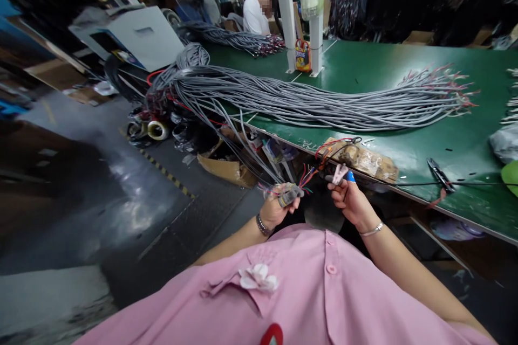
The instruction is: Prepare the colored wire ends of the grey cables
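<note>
Two hands meet in front of a pink shirt (299, 275), a narrow gap between them. The left hand (275, 212) has its fingers curled around the ends of several slim, round grey cables (263, 160); fine wires in red, blue, orange and green (309, 175) fan out just beside those fingers, toward the right hand (351, 202). That one pinches a small, pale pink, clip-like piece (339, 174), its exact kind hard to tell. Beyond both hands, a thick bundle of long grey cables (303, 97) lies across a glossy green table (372, 64), whose near edge slants down past the right hand. On that edge, just beyond the right fingers, sits a tape-wrapped brown block (366, 161); farther right are black-handled pliers (440, 173). Left of the left hand, past a brown cardboard box (226, 171), grey floor (117, 188) stretches away.
</note>
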The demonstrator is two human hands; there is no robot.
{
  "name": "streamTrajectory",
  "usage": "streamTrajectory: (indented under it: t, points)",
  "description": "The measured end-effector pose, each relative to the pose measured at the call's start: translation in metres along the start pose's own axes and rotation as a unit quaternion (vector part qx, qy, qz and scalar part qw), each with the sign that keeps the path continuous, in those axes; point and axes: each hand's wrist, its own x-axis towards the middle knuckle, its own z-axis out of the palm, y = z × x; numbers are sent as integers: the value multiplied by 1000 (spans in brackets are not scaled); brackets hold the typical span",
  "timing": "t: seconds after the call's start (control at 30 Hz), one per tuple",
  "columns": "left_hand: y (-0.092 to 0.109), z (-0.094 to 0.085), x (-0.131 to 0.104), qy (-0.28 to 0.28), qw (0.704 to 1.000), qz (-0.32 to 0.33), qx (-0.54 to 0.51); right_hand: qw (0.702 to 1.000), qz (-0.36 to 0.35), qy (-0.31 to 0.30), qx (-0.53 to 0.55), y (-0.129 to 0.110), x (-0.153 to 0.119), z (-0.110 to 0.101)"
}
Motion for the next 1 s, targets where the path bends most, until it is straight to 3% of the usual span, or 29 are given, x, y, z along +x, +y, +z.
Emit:
streamTrajectory:
  t: [0.13, 0.33, 0.5, 0.83, 1.0]
  points:
    - [9, 13, 5, -40, 978, 10, 206, 998, -42, -13, -48, -8, -1, 8]
    - [7, 19, 20, -107, 915, 109, 374, 990, -92, 21, -103, -8, -1, 8]
    - [-2, 18, 28, -129, 903, 127, 389, 991, -90, 51, -87, -10, 7, 6]
    - [-9, 22, 36, -143, 931, 106, 317, 996, -76, 53, 5, -15, 20, 8]
    - [-17, 21, 39, -170, 915, 117, 346, 993, -101, 68, 7, -14, 22, 9]
